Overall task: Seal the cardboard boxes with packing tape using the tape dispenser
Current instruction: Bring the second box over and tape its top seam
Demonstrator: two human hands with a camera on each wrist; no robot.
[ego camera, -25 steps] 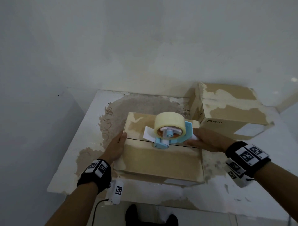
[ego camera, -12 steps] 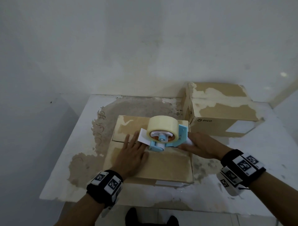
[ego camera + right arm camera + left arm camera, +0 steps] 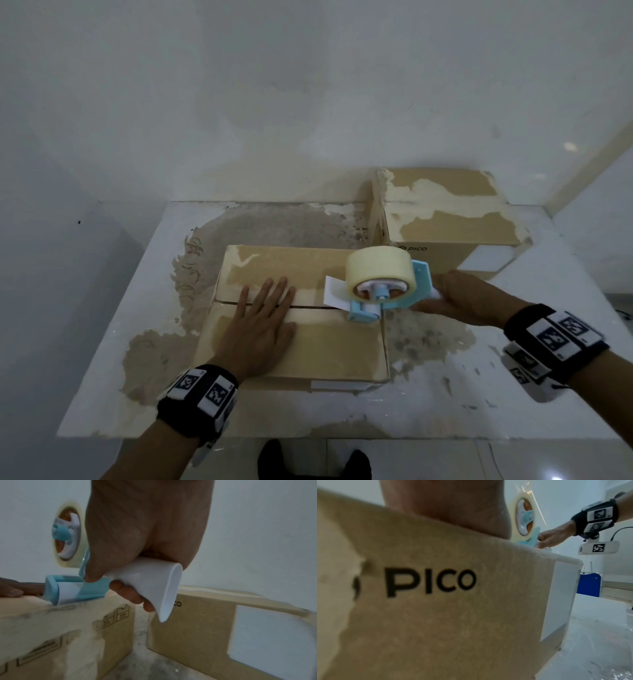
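A flat cardboard box [image 3: 308, 346] lies in the middle of the table, its two top flaps meeting along a dark seam [image 3: 308, 306]. My left hand [image 3: 262, 322] presses flat on the lid, fingers straight across the seam. My right hand [image 3: 459, 298] grips the white handle [image 3: 150, 582] of the light blue tape dispenser [image 3: 387, 301]. The dispenser carries a pale yellow tape roll [image 3: 380, 270]. Its roller end [image 3: 51, 589] sits on the seam at the box's right edge. In the left wrist view the box's PICO-printed side [image 3: 436, 601] fills the picture.
A second, taller cardboard box [image 3: 445, 222] stands at the back right, close behind the dispenser. The white table [image 3: 113, 377] has worn brown patches; its front edge is near my wrists. Walls close in at the back and left.
My left hand moved from the box's left side onto the lid and now lies flat over the seam. The dispenser has slid right along the seam to the box's right edge.
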